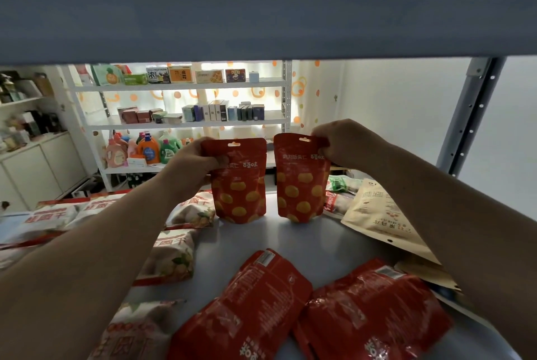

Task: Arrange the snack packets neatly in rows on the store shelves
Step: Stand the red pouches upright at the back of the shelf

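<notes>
**A:** Since the left pouch (241, 194) and the right pouch (300, 185) stand on the shelf (305, 240), why grip their tops?

**B:** To steady and square them, I'd judge. The left hand (200, 162) pinches the left pouch's top corner and the right hand (340, 141) pinches the right pouch's. Both stand upright mid-shelf, side by side, apart, starting a row.

**A:** Any writing?

**B:** Both fronts read 百草味. White packets (174, 255) on the shelf's left side read 桂圆干. Two red packets (250, 301) lie flat, backs up, at the shelf's front, not yet stood.

White shelving (186, 87) (backlit), dotted curtain (302, 90)
</notes>
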{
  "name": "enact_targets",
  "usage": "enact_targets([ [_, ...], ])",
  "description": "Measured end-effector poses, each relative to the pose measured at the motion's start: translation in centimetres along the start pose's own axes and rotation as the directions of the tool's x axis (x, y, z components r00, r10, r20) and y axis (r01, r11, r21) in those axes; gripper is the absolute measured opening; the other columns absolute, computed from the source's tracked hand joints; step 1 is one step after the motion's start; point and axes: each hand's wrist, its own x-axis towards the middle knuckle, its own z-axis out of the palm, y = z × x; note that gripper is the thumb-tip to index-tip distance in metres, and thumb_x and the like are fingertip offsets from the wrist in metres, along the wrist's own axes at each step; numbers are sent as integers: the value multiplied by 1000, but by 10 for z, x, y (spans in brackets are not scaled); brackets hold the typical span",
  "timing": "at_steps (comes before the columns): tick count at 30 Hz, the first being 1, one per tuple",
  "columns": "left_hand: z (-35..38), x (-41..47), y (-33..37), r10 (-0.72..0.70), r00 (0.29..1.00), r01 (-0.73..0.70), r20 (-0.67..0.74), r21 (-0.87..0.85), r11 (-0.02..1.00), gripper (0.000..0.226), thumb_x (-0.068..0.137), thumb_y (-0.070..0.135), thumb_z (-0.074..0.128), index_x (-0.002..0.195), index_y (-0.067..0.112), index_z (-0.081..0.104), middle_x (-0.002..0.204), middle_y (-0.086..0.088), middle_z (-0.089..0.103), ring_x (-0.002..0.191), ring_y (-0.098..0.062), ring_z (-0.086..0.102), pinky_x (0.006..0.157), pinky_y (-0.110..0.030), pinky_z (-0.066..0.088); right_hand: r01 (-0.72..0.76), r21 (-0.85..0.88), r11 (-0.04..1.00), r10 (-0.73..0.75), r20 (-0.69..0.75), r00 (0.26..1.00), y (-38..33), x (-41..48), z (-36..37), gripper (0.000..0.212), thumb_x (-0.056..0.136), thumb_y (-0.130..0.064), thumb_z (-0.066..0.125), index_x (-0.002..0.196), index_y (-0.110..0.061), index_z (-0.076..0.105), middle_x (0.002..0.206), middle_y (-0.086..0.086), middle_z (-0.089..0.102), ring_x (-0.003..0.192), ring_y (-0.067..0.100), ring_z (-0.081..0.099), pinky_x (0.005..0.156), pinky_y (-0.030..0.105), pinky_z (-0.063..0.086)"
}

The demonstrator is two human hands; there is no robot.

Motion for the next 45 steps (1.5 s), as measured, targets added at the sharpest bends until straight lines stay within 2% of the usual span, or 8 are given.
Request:
enact_targets([
  [11, 2, -8, 3, 14, 999, -9, -50, 105, 994, 44, 82, 11, 74, 122, 11, 54, 115, -14, 66, 105, -30, 66, 77, -38, 57, -46, 85, 995, 46, 4, 999, -11, -5, 4, 28, 84, -19, 65, 112, -16, 63, 96, 1, 67, 84, 18, 60, 62, 19, 38],
  [19, 6, -53, 13, 318, 895, -48, -312, 641, 766, 69, 78, 33, 78, 132, 19, 37, 123, -6, 53, 109, -22, 55, 87, -39, 50, -23, -33, 999, 20, -87, 996, -18, -36, -5, 70, 81, -40, 74, 140, -19, 41, 135, 12, 53, 120, 29, 52, 90, 39, 46],
  [22, 18, -96, 19, 360, 917, -89, -172, 791, 605, 68, 78, 43, 71, 134, 31, 34, 132, -4, 47, 116, -17, 49, 93, -44, 48, 92, -49, 995, -96, -84, 992, -38, -59, -13, 64, 83, -40, 70, 138, -18, 47, 137, 10, 52, 128, 29, 45, 101, 44, 42],
  [27, 59, -180, 7, 91, 987, -156, 134, 940, 303, 69, 72, 77, 39, 136, 53, 28, 140, 22, 37, 109, 9, 40, 86, -19, 40, 220, 110, 969, -238, 184, 954, -76, -116, -17, 49, 84, -41, 65, 131, -29, 57, 134, -6, 53, 128, 14, 44, 104, 26, 34],
  [32, 86, -228, -13, -92, 970, -207, 225, 962, 178, 91, 70, 86, 29, 148, 45, 7, 157, 16, 12, 138, -10, 25, 111, -27, 23, 105, 92, 990, -133, 389, 911, -104, -170, -9, 54, 85, -63, 50, 135, -45, 42, 138, -19, 42, 130, 6, 38, 107, 28, 34],
  [36, 90, -253, -28, -111, 973, -185, 205, 969, 161, 104, 61, 97, 19, 147, 47, -11, 161, 11, -7, 145, -20, 11, 116, -42, 16, -172, 26, 985, 146, 409, 901, -116, -223, 2, 90, 62, -95, 25, 142, -52, 24, 153, -22, 24, 144, 8, 12, 118, 41, 11],
  [39, 93, -269, -38, -66, 975, -194, 212, 959, 205, 112, 53, 103, 17, 145, 48, -16, 158, 14, -16, 144, -23, 6, 113, -48, 18, -174, -45, 984, 179, 349, 920, -131, -255, 21, 107, 55, -104, 9, 148, -50, 12, 160, -18, 9, 147, 12, -9, 117, 51, -9],
  [45, 99, -298, -55, 33, 972, -237, 235, 955, 181, 112, 60, 84, 50, 142, 48, -17, 155, 11, -6, 136, -31, 11, 107, -52, 22, -157, -42, 987, 163, 235, 958, -139, -274, 40, 113, 49, -105, 28, 148, -52, 8, 160, -15, 13, 148, 15, -5, 116, 54, -12],
])
